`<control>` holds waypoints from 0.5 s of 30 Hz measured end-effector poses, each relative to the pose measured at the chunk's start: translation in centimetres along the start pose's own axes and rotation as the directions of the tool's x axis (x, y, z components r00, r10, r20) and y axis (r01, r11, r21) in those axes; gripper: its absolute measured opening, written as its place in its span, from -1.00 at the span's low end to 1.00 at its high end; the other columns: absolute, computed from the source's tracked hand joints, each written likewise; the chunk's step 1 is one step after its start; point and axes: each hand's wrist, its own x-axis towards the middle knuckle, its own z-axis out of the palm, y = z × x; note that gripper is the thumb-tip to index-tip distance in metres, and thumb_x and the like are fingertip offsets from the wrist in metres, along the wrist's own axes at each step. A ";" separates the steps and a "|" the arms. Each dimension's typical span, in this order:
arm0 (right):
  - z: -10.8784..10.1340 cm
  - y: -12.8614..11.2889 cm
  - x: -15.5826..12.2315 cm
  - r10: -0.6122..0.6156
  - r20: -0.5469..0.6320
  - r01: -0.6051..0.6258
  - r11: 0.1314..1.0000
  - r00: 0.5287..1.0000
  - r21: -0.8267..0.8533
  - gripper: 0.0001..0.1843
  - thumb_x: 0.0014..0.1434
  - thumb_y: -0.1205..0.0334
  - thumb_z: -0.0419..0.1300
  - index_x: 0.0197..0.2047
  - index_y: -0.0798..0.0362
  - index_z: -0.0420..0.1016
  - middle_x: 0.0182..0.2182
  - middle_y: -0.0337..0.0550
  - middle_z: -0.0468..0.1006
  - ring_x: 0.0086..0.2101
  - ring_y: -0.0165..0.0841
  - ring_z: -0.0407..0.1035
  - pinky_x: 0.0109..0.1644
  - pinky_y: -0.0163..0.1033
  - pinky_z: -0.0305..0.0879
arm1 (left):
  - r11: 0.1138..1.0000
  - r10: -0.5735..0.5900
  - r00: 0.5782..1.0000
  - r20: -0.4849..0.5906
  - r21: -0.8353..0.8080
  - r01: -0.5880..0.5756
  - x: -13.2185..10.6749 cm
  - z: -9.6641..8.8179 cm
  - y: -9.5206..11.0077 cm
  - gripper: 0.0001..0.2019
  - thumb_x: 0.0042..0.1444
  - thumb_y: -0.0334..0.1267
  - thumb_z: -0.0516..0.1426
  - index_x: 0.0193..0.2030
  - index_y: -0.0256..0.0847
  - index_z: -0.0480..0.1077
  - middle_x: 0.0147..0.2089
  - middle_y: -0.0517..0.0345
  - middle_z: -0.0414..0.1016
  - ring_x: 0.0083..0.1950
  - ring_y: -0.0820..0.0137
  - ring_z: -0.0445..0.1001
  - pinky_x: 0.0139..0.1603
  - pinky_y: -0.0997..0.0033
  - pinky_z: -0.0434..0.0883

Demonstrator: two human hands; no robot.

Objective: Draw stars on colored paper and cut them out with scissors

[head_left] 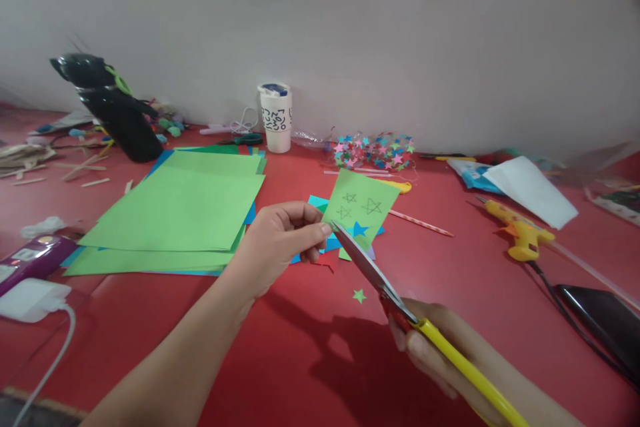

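My left hand (pixel 283 240) pinches the lower left corner of a small green paper (pixel 363 197) with several stars drawn on it. In my right hand (pixel 430 333) are scissors (pixel 367 267) with yellow handles, and their blades lie at the paper's lower edge beside my left fingertips. A blue paper star (pixel 360 229) shows near the blades. Below, on the red table, rests a cut-out green star (pixel 359 295). Blue paper pieces (pixel 327 240) lie behind my left fingers, partly hidden.
A stack of green sheets (pixel 185 200) lies at left, near a black bottle (pixel 117 110). A white cup (pixel 277 117) and a heap of colourful stars (pixel 373 150) stand by the wall. To the right are a yellow glue gun (pixel 520 230) and a striped pencil (pixel 420 222).
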 end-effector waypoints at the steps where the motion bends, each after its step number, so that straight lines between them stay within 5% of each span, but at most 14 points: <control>1: -0.1 0.0 0.0 0.012 0.030 -0.013 1.000 0.999 0.014 -0.42 0.07 -0.37 -0.02 -0.46 0.05 0.26 -0.64 -0.35 0.16 -0.68 -0.53 -0.01 -0.66 -0.38 -0.06 | 1.000 -0.007 1.000 -0.002 -0.002 0.007 0.1 0.0 0.0 -0.84 -0.04 -0.27 0.21 -0.55 -0.21 0.33 -0.61 0.33 0.35 -0.60 0.63 0.29 -0.56 0.65 0.27; 6: -0.6 0.1 0.3 0.059 0.141 -0.063 0.998 0.988 0.030 -0.44 0.10 -0.34 -0.03 -0.48 0.04 0.16 -0.66 -0.38 0.12 -0.68 -0.55 -0.04 -0.65 -0.38 -0.13 | 1.000 -0.022 1.000 -0.002 -0.002 0.022 0.2 0.0 0.0 -0.83 -0.06 -0.26 0.21 -0.55 -0.22 0.32 -0.62 0.33 0.35 -0.60 0.63 0.29 -0.56 0.64 0.26; 15: -0.8 0.2 0.4 0.081 0.112 -0.085 0.996 0.990 0.025 -0.46 0.09 -0.31 0.03 -0.49 0.05 0.19 -0.63 -0.36 0.12 -0.65 -0.54 -0.01 -0.65 -0.39 -0.07 | 0.999 -0.045 0.999 -0.016 0.020 0.045 0.1 0.0 0.0 -0.83 -0.06 -0.26 0.21 -0.56 -0.22 0.31 -0.63 0.33 0.34 -0.61 0.63 0.27 -0.56 0.63 0.24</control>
